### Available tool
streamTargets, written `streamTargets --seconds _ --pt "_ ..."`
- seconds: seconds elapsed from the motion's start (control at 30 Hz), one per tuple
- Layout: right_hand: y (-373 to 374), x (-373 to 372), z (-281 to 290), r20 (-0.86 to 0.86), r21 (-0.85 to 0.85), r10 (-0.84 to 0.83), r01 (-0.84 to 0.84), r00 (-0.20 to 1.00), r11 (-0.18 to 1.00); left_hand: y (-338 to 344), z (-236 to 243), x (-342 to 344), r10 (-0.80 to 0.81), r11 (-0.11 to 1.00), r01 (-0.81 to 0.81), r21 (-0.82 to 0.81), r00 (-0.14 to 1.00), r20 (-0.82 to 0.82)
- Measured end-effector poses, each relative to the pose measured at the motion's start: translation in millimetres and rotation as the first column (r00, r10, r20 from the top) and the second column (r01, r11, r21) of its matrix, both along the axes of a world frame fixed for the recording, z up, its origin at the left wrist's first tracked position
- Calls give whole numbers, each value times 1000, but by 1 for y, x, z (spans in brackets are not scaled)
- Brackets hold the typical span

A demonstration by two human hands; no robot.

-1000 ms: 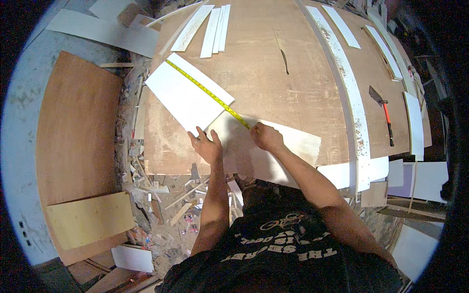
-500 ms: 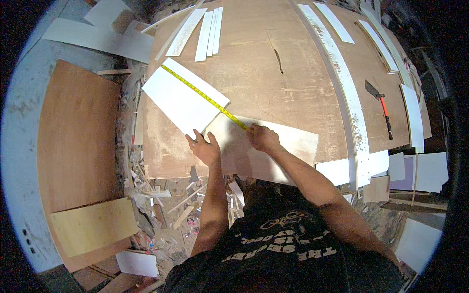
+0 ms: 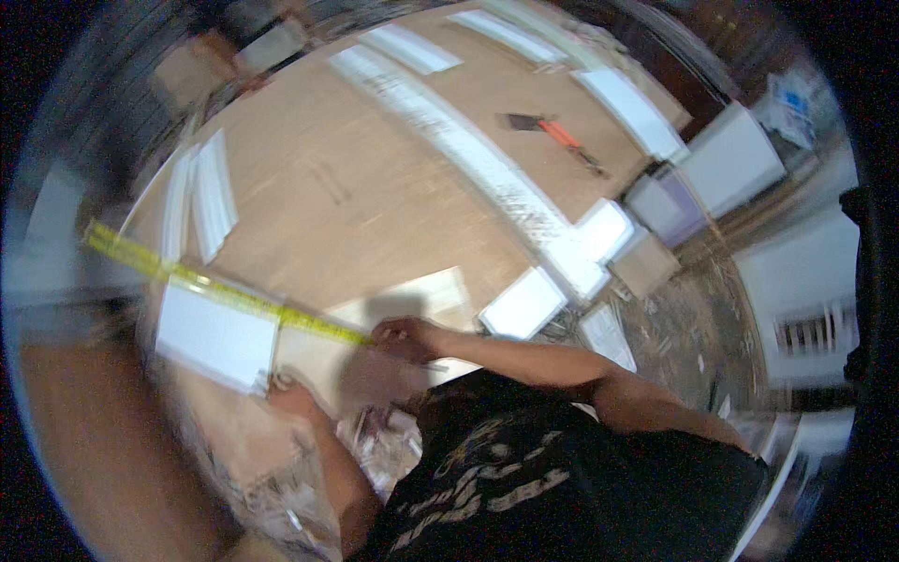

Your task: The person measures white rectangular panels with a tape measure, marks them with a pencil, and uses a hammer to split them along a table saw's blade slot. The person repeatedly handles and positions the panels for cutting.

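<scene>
A white rectangular board point(image 3: 217, 335) lies at the left of the brown work surface. A yellow tape measure point(image 3: 239, 300) stretches along its far edge and extends beyond it to the upper left. My right hand point(image 3: 407, 339) is closed on the tape's near end, above a pale wooden panel point(image 3: 440, 292); the tape's case is hidden in my fist. My left hand point(image 3: 298, 398) is by the board's near right corner, its fingers smeared by motion, so whether it grips the edge cannot be made out.
A long stained white strip point(image 3: 468, 159) crosses the brown worktop point(image 3: 309, 206). Beyond it lies a hatchet-like tool point(image 3: 560, 136) with a red handle. Narrow white strips point(image 3: 213, 197) rest at the far left. Scraps point(image 3: 379, 445) litter the floor near me; white boards point(image 3: 726, 159) stand at right.
The view has swung right and blurred. The tape's free end has left the white board's surface and now sticks out past it. My left hand's spread fingers have drawn in at the board's corner.
</scene>
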State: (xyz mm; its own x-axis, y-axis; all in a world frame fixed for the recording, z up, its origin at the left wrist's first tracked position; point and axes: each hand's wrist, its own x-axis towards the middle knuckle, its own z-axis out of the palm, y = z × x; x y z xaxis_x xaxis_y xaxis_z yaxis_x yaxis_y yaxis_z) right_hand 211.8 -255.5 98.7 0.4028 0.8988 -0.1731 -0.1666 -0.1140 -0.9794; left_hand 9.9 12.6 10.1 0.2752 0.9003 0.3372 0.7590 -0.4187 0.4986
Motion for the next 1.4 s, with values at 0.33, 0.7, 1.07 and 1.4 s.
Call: streamTargets --seconds 0.33,0.7,1.07,1.4 --pt "-288 -35 50 488 -426 -193 425 851 798 18 -10 -29 125 988 -109 111 982 -143" --pt "-445 -50 14 329 -622 -392 509 860 595 -210 48 111 -375 880 320 351 922 98" --pt "-610 83 -54 658 -416 -277 645 700 641 -604 85 291 -863 -200 884 -422 44 503" --pt "-563 145 27 435 -327 -465 616 771 716 -636 30 377 -618 -346 367 -863 603 504"
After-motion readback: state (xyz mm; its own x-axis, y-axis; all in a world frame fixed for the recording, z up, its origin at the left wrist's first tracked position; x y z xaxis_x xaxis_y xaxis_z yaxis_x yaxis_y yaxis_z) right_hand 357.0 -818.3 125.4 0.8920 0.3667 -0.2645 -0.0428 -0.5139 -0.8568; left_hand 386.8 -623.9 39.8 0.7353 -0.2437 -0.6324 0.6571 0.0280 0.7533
